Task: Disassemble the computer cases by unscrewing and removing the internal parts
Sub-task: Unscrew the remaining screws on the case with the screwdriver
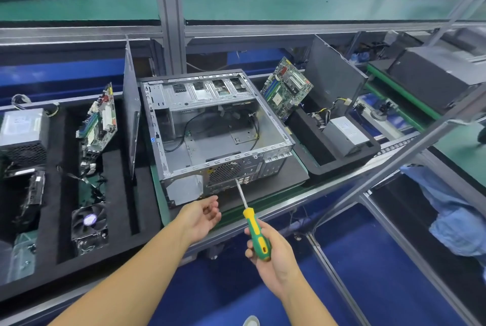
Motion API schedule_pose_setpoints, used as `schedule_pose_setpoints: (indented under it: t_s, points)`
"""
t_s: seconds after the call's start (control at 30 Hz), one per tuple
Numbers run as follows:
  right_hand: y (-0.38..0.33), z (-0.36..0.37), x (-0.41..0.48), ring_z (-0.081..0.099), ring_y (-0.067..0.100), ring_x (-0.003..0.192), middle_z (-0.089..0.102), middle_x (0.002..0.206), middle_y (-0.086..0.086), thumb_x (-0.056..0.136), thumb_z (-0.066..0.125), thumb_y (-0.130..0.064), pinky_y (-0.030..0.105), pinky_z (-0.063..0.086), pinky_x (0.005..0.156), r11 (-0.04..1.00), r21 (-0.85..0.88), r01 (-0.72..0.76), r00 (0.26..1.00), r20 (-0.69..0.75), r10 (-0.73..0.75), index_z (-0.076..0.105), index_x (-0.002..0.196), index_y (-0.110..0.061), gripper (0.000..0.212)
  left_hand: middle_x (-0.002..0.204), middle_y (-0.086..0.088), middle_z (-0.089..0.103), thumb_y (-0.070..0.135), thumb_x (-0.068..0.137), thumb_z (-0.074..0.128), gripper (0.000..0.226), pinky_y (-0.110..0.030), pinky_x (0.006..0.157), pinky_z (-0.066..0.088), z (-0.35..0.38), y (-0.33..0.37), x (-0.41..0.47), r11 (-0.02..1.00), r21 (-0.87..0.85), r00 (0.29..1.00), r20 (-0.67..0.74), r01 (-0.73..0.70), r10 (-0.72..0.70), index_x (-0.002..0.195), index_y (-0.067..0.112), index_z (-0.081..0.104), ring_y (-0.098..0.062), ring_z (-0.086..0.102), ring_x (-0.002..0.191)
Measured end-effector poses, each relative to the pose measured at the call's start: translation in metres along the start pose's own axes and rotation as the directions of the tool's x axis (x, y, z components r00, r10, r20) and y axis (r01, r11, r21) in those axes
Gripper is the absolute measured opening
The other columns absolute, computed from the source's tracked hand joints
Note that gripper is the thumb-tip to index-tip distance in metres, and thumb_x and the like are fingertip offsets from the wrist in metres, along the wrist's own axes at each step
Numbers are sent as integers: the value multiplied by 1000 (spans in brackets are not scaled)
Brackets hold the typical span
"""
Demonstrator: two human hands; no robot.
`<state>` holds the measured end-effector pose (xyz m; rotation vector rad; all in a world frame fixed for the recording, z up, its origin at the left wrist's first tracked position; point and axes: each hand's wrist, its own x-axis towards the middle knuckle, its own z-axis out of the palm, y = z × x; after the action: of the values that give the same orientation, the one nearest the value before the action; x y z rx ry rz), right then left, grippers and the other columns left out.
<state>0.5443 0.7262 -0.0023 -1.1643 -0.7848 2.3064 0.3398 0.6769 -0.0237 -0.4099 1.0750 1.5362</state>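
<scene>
The computer case (210,141) lay on its side in the middle of the bench. It was open on top and nearly empty, with only a few black wires in it. The right hand (272,257) had its fingers wrapped round the green and yellow screwdriver (253,228). The tip met the back wall of the case, just beside the round fan grille (224,171). The left hand (201,219) was palm up close beside the shaft, fingers loose and a little curled, holding nothing. I think it was there to catch the screw.

To do this well, I'd say the tip should sit straight in the screw head, with a gentle push while turning, so it does not slip.

The case was thin grey metal, full of little punched holes, and its edges looked sharp. The handle looked like smooth, fat plastic. The shaft was thin and shiny. A black foam tray (118,188) on the left held parts.
</scene>
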Motion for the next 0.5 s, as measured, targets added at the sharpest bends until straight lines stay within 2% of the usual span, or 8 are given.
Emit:
schedule_pose_setpoints:
  t_s: [0.07,0.13,0.23,0.33,0.4,0.5]
  points:
    - [9,3,5,62,21,69,70,93,17,99,46,-7,36,52,57,997,-69,-15,1000,-25,14,72,116,-8,32,80,-8,54,-7,97,39,26,-26,55,52,-12,3,-3,1000,19,1000,-3,-8,8,109,-2,62,-15,49,64]
    - [16,11,8,63,20,69,71,90,12,97,47,-10,35,51,53,981,-192,-26,999,-51,17,73,113,-14,31,79,-9,53,-8,91,34,31,-28,57,49,-21,6,-5,1000,5,1000,-25,-10,10,106,-2,60,-16,48,64]
    - [23,27,12,56,16,59,70,85,5,95,52,-17,25,34,43,932,-361,-42,997,-76,15,71,109,-22,23,74,-9,51,-1,88,35,26,-29,60,45,-28,8,-5,1000,-4,998,-58,-10,10,96,0,60,-17,45,63]
    - [31,44,17,50,13,54,69,81,2,96,53,-17,23,24,42,917,-396,-45,996,-90,10,70,106,-22,20,72,-7,49,9,96,42,25,-29,63,44,-30,7,-3,996,88,998,-57,-23,28,101,-3,64,-18,45,64]
    - [34,52,20,49,13,53,68,79,1,95,54,-17,23,24,43,922,-385,-45,994,-109,4,70,105,-22,19,69,-6,50,17,101,48,29,-29,64,45,-28,4,-2,985,167,999,-28,-33,38,106,-4,66,-17,45,63]
    - [38,57,22,49,13,53,68,80,3,95,52,-15,24,24,42,927,-373,-40,991,-136,-11,69,103,-21,20,63,-1,51,30,99,59,31,-28,59,46,-20,2,0,951,299,997,36,-81,73,102,1,70,-13,44,58]
